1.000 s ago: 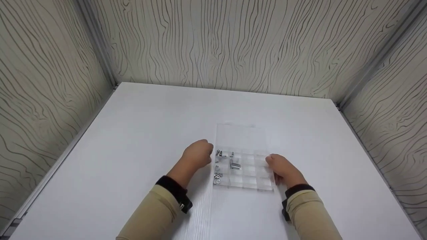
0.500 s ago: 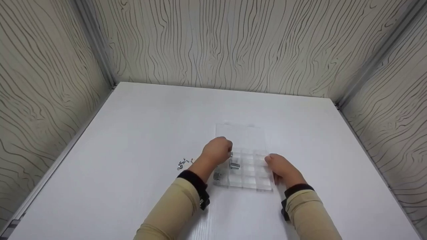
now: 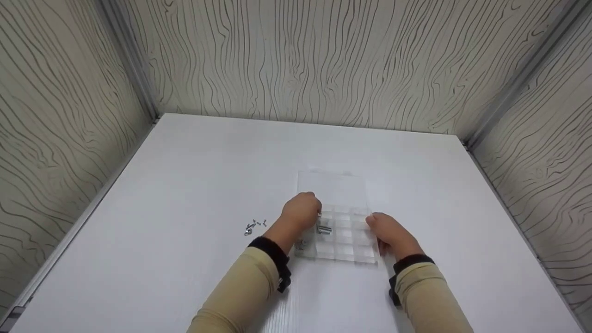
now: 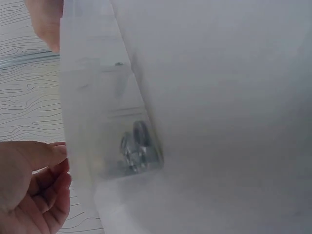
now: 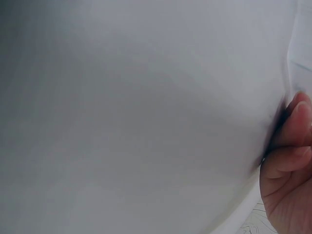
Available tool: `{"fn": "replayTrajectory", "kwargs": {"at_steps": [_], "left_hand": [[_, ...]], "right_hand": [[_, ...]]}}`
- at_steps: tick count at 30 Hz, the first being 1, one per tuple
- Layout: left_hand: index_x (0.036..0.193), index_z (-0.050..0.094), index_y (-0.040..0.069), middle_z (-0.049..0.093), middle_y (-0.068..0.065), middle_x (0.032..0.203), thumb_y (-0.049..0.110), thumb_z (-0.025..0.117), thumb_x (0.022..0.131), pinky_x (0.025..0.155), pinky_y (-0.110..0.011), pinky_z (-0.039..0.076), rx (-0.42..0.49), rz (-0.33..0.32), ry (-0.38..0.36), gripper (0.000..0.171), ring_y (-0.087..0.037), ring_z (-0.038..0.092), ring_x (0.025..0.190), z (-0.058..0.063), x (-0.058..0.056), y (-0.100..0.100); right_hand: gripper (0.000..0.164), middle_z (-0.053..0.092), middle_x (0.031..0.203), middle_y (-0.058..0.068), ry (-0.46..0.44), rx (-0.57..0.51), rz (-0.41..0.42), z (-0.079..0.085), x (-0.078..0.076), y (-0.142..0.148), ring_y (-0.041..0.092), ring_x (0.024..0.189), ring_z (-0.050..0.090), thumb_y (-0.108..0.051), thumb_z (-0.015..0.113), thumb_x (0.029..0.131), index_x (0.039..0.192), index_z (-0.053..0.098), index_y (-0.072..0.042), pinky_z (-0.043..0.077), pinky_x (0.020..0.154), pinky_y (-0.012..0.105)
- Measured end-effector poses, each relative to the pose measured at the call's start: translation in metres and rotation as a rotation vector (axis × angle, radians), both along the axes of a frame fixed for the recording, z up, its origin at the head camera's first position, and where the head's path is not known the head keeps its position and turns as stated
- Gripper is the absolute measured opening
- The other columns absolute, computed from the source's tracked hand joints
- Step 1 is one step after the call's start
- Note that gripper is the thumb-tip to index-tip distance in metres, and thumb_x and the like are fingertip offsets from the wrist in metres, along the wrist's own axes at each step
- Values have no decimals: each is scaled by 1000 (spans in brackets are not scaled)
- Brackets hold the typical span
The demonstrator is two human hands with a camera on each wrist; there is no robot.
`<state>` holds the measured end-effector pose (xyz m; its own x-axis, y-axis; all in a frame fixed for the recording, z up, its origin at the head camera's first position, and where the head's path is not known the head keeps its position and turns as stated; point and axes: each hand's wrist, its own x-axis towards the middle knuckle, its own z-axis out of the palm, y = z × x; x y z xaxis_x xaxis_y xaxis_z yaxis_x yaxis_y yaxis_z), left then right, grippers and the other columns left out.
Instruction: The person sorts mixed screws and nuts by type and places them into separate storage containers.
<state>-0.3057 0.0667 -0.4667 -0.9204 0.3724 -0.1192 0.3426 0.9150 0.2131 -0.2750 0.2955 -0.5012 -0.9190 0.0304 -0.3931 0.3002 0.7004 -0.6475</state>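
A clear plastic compartment box (image 3: 344,249) lies on the white table, its lid (image 3: 330,182) folded back away from me. My left hand (image 3: 300,210) is over the box's left column, fingers curled and thumb against the fingertips; whether it pinches anything is hidden. In the left wrist view, metal nuts (image 4: 134,148) show through the box wall below that hand. Metal pins or screws (image 3: 324,230) lie in a neighbouring compartment. My right hand (image 3: 391,231) grips the box's right edge, thumb on top. In the right wrist view, its curled fingers (image 5: 292,131) are against the side low down.
A small pile of loose screws and nuts (image 3: 252,226) lies on the table (image 3: 194,185) left of the left forearm. Patterned panels (image 3: 296,60) stand at the back and both sides, with grey metal posts (image 3: 504,83) at the corners.
From beside the box, my left hand has moved right to above its left column, uncovering the loose pile. Over the last half second it barely moves. The right hand keeps its grip.
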Motion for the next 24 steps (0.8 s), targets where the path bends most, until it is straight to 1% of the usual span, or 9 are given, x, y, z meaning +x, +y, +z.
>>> {"fn": "replayTrajectory", "kwargs": {"at_steps": [2, 4, 7, 10, 14, 16, 18, 21, 24], "left_hand": [[99, 70, 19, 58, 5, 95, 20, 62, 85, 82, -26, 49, 13, -8, -7, 17, -11, 58, 93, 0, -1, -3], [104, 68, 20, 59, 4, 100, 17, 59, 87, 84, -27, 49, 24, -23, -4, 20, -12, 57, 97, -1, -2, -6], [110, 66, 20, 59, 2, 104, 13, 58, 87, 86, -28, 48, 32, -43, 4, 25, -14, 57, 101, -1, -3, -15], [110, 66, 18, 60, 0, 104, 12, 59, 86, 86, -30, 48, 36, -56, 5, 26, -16, 57, 99, 2, -3, -27], [107, 67, 15, 62, -1, 101, 14, 59, 86, 84, -30, 49, 37, -63, 12, 23, -17, 59, 97, 10, -5, -47], [107, 67, 14, 63, -2, 102, 14, 58, 87, 85, -31, 48, 44, -34, 4, 22, -17, 59, 98, 12, -6, -57], [107, 67, 13, 63, -3, 103, 11, 58, 86, 85, -32, 48, 56, 11, -19, 23, -18, 59, 99, 13, -8, -68], [107, 66, 12, 63, -4, 105, 7, 59, 84, 86, -34, 48, 57, 80, -55, 25, -20, 58, 100, 13, -10, -81], [102, 66, 11, 63, -5, 101, 2, 61, 79, 83, -34, 49, 27, 105, -70, 25, -21, 59, 97, 10, -10, -94]], "right_hand": [[28, 47, 48, 8, 0, 4, 6, 0, 0, 0, 21, 36, 49, -25, 30, 98, 95, 46, -3, 38, 32, 28], [27, 47, 49, 8, -5, 0, -5, 0, -1, 1, 21, 36, 48, -25, 30, 98, 95, 46, -4, 38, 32, 28], [27, 47, 50, 8, -5, -9, -12, -1, -1, 1, 20, 37, 48, -25, 30, 98, 94, 46, -4, 39, 33, 29], [26, 47, 51, 8, 0, -22, -18, -1, -1, 0, 20, 37, 48, -25, 31, 98, 96, 46, -3, 40, 34, 29], [27, 48, 51, 8, -1, -11, -19, -1, 0, -1, 20, 37, 49, -25, 30, 98, 95, 47, -4, 40, 34, 29], [27, 48, 52, 8, 0, -10, -18, -1, 0, -1, 20, 38, 49, -25, 31, 98, 95, 47, -4, 40, 34, 29], [27, 48, 52, 8, 0, -9, -17, -1, 0, -1, 20, 38, 49, -25, 31, 98, 95, 47, -4, 40, 34, 29], [27, 49, 51, 9, -4, -5, -3, 0, 1, 0, 21, 37, 50, -25, 30, 98, 99, 46, -3, 40, 34, 28], [27, 49, 49, 9, -16, 5, 0, 1, 1, 0, 21, 37, 50, -26, 30, 98, 100, 46, -4, 38, 33, 28]]}}
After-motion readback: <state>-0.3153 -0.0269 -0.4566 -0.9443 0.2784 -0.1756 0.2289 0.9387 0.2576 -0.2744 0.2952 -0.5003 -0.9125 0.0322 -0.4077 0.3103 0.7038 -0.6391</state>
